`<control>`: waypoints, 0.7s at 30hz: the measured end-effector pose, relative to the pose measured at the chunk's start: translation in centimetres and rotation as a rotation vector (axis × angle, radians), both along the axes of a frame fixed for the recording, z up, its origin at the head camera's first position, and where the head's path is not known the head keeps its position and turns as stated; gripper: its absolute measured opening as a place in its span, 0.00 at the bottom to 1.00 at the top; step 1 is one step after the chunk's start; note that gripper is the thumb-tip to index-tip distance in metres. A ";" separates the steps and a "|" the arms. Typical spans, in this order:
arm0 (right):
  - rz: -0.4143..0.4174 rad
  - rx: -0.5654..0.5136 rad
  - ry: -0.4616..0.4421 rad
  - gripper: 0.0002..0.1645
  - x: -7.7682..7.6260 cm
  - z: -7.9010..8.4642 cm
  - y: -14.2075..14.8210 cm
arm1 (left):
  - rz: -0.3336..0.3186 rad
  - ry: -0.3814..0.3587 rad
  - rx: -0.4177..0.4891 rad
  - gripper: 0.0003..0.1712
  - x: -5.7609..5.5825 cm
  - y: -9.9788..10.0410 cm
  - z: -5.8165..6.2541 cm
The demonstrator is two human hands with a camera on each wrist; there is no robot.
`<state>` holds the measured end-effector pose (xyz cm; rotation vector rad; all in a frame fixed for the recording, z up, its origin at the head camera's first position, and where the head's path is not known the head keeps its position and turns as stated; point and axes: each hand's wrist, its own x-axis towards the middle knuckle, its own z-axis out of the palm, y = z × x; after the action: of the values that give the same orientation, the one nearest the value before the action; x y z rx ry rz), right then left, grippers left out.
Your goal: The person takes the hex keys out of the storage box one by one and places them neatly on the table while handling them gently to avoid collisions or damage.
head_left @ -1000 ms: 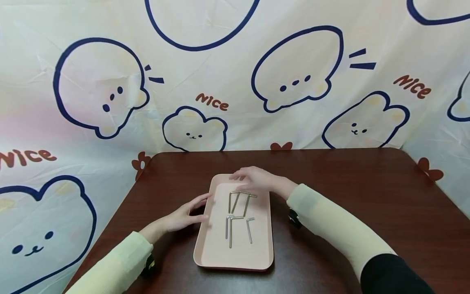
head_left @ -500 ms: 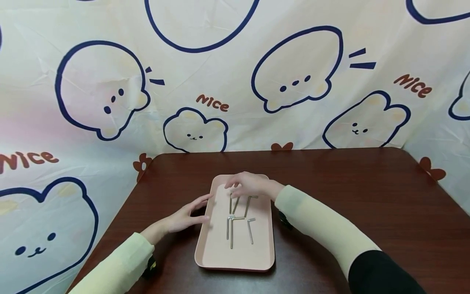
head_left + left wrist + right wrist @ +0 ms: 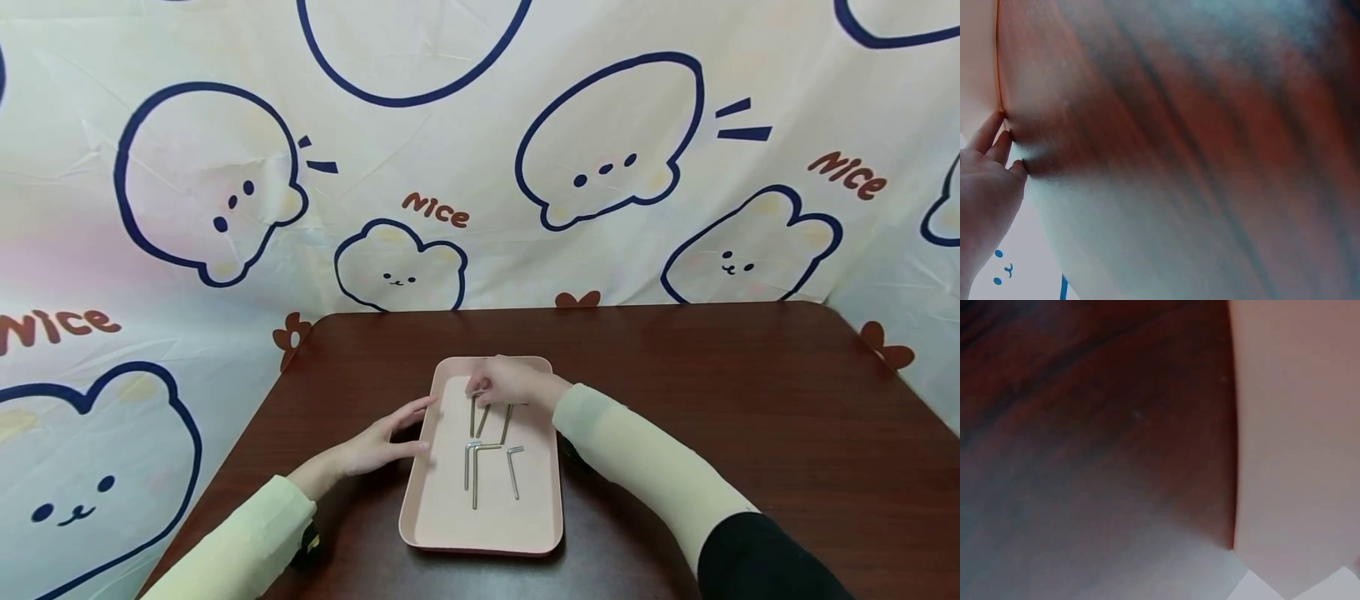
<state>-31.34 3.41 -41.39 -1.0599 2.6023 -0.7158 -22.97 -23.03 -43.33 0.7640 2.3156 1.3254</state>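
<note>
A pale pink tray (image 3: 517,527) holds several L-shaped hex keys. My right hand (image 3: 512,381) reaches over the tray's far half, its fingers curled down and pinching the bent end of a brass-coloured hex key (image 3: 473,418). Two more brass-coloured keys lie partly under that hand, one slanted hex key (image 3: 506,427) among them. Nearer to me are a silver hex key (image 3: 513,477) on the right and a long hex key (image 3: 475,483) beside a shorter one. My left hand (image 3: 362,447) rests at the tray's left rim with fingers and thumb spread.
A dark brown wooden table (image 3: 660,367) bears the tray. Behind it hangs a patterned cloth (image 3: 495,275) with blue-outlined cartoon shapes. The right wrist view has only the table and the tray's side (image 3: 1297,425), with no fingers in sight.
The right hand has come from the tray's far edge down toward me, and its fingers have closed at the top of the brass-coloured hex key. The left hand stays at the rim.
</note>
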 end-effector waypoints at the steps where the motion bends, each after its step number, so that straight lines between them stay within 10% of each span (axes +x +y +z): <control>1: 0.003 0.003 0.016 0.11 0.0 -0.1 0.0 | -0.003 0.005 -0.003 0.41 0.0 0.0 0.0; 21: -0.095 -0.025 0.056 0.01 -0.3 -1.5 -0.3 | -0.017 0.038 0.005 0.40 0.1 0.0 0.0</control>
<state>-31.63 3.14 -42.91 -0.9830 2.7142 -0.7526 -22.90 -22.99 -43.37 0.8161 2.3307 1.3204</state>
